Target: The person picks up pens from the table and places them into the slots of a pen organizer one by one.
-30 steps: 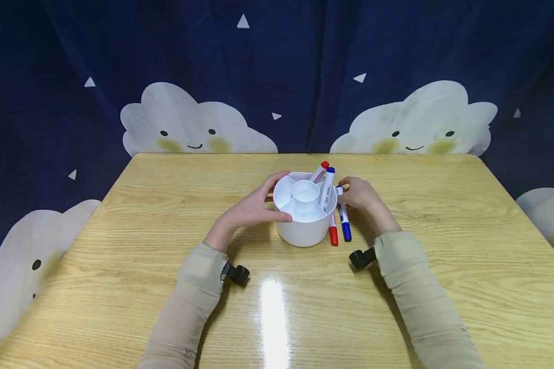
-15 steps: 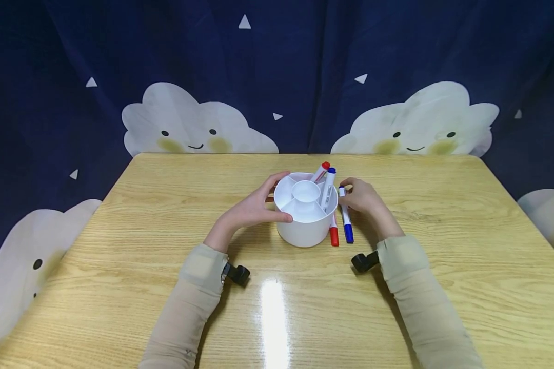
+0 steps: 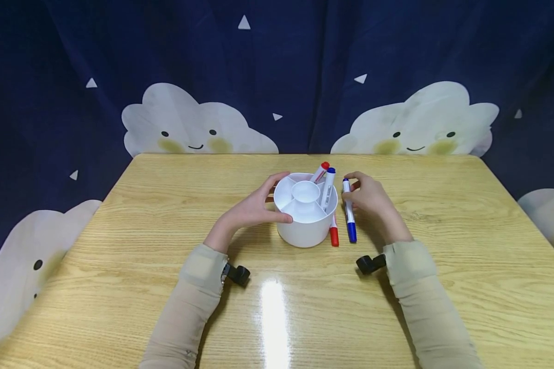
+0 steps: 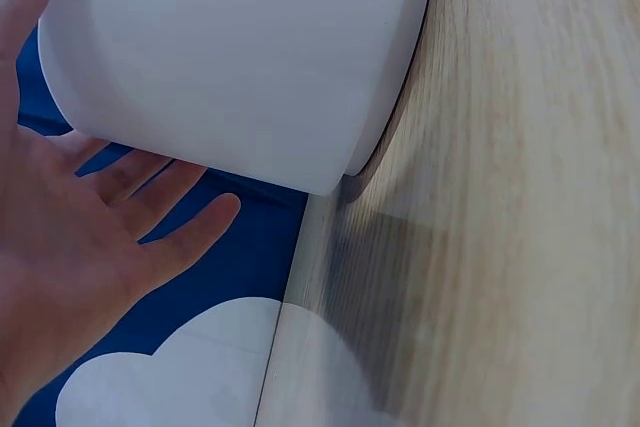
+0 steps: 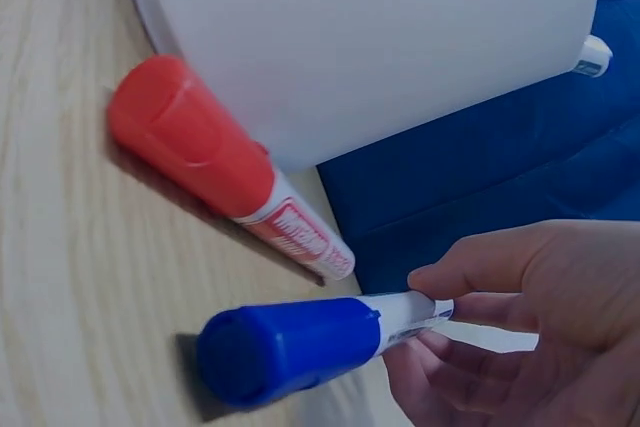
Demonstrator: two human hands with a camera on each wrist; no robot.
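Note:
A round white organizer (image 3: 302,233) with several compartments stands on the table. My left hand (image 3: 254,207) spans its left side, thumb at the front of the rim and fingers toward the back. In its right compartments lean a red-capped marker (image 3: 320,172) and a blue-capped marker (image 3: 328,187). To the right of the organizer, my right hand (image 3: 371,197) pinches another blue-capped marker (image 5: 300,347) near its far end, with the cap end pointing toward me, low over the table. Another red-capped marker (image 5: 200,142) lies on the table against the organizer's right side.
The wooden table (image 3: 166,200) spreads to both sides and toward me. A dark blue curtain (image 3: 300,77) with cloud prints hangs behind its back edge. A black wrist camera (image 3: 236,274) juts inward from the left sleeve, another wrist camera (image 3: 368,263) from the right.
My right hand has moved a little to the right with the blue-capped marker, whose far end now stands farther from the organizer. My left hand and the organizer stay in place.

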